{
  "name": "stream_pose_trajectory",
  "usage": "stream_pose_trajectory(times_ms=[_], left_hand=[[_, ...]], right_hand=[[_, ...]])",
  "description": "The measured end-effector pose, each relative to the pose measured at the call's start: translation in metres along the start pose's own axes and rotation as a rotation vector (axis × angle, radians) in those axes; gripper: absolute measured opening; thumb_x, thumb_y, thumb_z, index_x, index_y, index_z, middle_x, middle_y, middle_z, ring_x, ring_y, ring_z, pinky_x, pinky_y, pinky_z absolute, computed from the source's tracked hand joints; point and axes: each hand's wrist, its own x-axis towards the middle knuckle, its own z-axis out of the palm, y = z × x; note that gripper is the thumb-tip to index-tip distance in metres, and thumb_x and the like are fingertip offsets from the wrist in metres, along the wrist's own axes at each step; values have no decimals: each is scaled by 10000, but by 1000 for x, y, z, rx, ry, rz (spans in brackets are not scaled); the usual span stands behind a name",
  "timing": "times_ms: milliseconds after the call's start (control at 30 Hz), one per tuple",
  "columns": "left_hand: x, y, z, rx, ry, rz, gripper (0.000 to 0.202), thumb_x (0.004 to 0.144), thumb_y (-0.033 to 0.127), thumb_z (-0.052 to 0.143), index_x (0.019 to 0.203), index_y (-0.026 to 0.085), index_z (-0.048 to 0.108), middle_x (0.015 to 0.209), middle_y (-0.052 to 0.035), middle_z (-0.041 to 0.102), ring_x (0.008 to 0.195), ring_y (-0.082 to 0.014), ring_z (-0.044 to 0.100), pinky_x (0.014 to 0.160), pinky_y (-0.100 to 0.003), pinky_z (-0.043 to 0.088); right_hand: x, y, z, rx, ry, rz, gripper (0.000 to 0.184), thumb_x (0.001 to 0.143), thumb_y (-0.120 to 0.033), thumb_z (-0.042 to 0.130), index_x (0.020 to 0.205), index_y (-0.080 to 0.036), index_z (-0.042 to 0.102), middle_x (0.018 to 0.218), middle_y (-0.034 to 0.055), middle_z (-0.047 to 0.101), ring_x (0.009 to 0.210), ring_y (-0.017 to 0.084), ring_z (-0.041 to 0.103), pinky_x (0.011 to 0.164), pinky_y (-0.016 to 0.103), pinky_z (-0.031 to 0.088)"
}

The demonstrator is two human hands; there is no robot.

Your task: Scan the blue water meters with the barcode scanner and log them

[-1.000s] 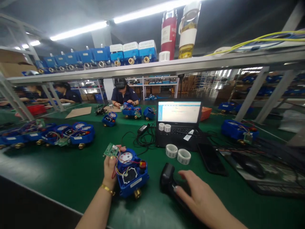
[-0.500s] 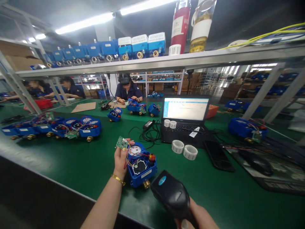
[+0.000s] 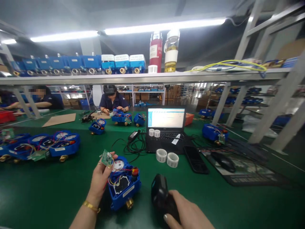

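Note:
A blue water meter with an open top, coloured wires and a brass fitting lies on the green table in front of me. My left hand rests against its left side and holds up a small green circuit board wired to it. My right hand grips a black handheld barcode scanner just right of the meter, its head pointing away from me.
An open laptop, label rolls, a phone and a mouse on a mat lie beyond. Several blue meters stand at the left. Other people work across the table. A shelf overhead carries meters and bottles.
My right hand took up the scanner from the table, raised it toward the meter, and now holds it lower beside the meter. The left hand kept hold of the board.

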Motion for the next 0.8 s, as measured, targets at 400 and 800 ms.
stream_pose_trajectory(times_ms=[400,800], left_hand=[[-15,58,-12,759,-506,40,648,724,556,599,1335,411,440,1396,-4,483,1303,-328,408,1081,-523,315],[-64,10,-19,986,-429,245,652,786,535,539,1394,396,346,1459,-9,386,1344,-325,342,1039,-542,345]], right_hand=[[46,185,-112,-410,893,7,635,889,-578,262,1168,-98,569,1163,163,549,1120,289,496,1033,450,388],[66,315,-130,-552,825,202,690,833,-599,242,1265,-162,556,1157,174,496,1041,340,530,900,484,463]])
